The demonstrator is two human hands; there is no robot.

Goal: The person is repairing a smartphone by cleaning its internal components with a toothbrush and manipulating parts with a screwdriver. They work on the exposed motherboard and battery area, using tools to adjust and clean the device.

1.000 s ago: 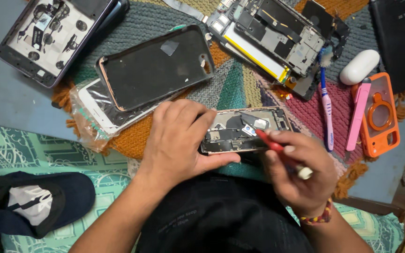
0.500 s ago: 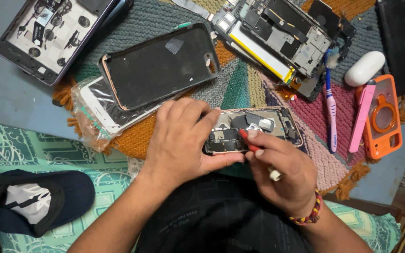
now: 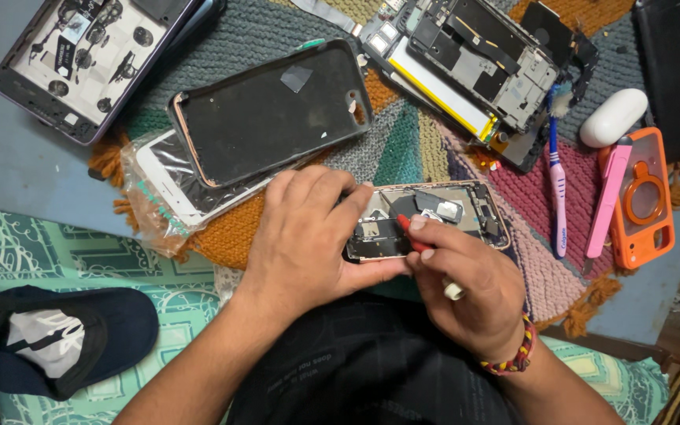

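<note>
At the near left a dark cap (image 3: pixel 57 342) lies on the patterned green cloth (image 3: pixel 104 260). Farther off, a black phone back cover (image 3: pixel 273 110) rests on a bagged white phone (image 3: pixel 168 185) on the knitted mat (image 3: pixel 403 145). The left hand (image 3: pixel 304 236) is clamped around the left end of the opened phone (image 3: pixel 442 216) near the middle. The right hand (image 3: pixel 470 287) pinches a red-tipped screwdriver (image 3: pixel 412 232) against its insides. To the right lie a toothbrush (image 3: pixel 558 185) and an orange case (image 3: pixel 645 197).

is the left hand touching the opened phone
Touching: the head view shows the left hand gripping the opened phone, fingers over its left end.
</note>
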